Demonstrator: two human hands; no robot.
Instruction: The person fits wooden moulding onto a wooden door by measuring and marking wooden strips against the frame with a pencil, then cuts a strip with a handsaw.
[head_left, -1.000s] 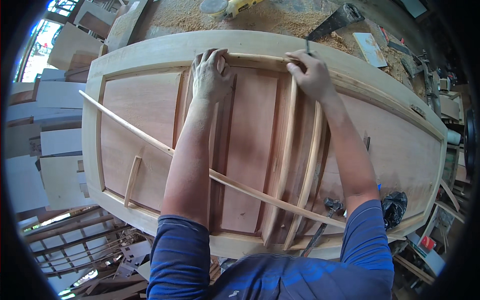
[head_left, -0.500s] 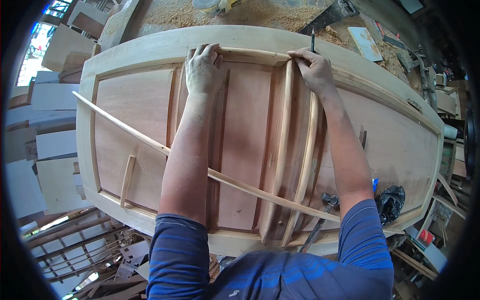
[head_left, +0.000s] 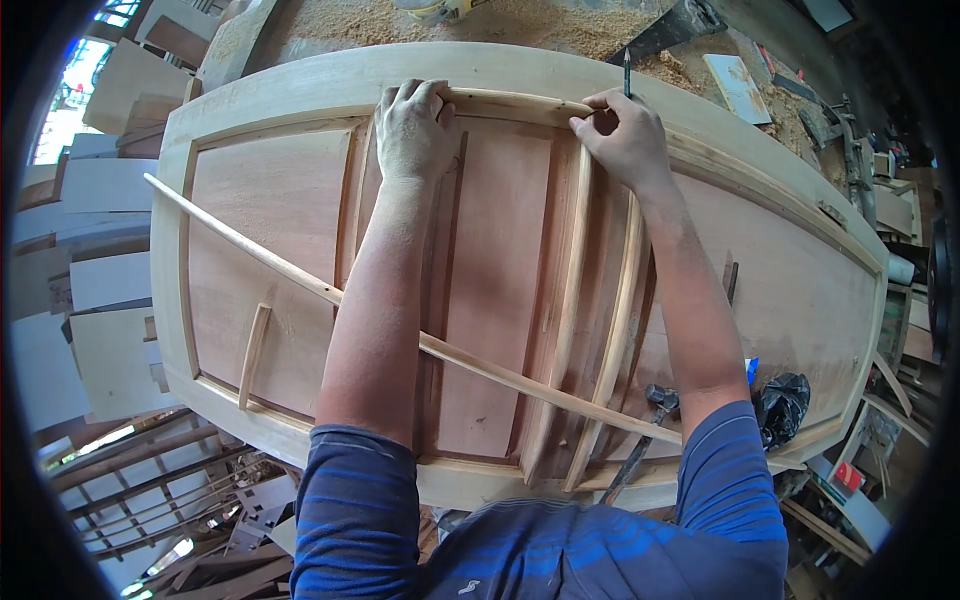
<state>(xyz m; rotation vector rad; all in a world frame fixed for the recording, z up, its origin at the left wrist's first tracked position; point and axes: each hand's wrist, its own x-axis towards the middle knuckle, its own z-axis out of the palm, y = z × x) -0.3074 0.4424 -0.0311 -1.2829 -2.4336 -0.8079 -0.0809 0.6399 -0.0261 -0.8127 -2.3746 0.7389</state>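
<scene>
A large wooden door (head_left: 320, 95) with pinkish recessed panels lies flat before me. Along the far edge of its middle panel runs a short wooden moulding strip (head_left: 515, 103). My left hand (head_left: 412, 135) is closed over the strip's left end, fingers curled at the frame. At the right end, my right hand (head_left: 628, 135) has thumb and forefinger curved into a ring, their tips by the strip. A dark pencil (head_left: 627, 75) sticks up from between that hand's fingers. Below both hands, a long thin wooden strip (head_left: 500, 377) lies slantwise across the door, passing beneath my left forearm.
A hammer (head_left: 658, 398) and a black plastic bag (head_left: 783, 405) lie at the near right of the door. A short wood piece (head_left: 254, 355) rests on the left panel. Beyond the far edge are a handsaw (head_left: 670, 30), sawdust and a pale board (head_left: 738, 88).
My right thumb and forefinger have bent into a rounder ring at the strip's end, the pencil still between the fingers. The left hand keeps its place on the strip.
</scene>
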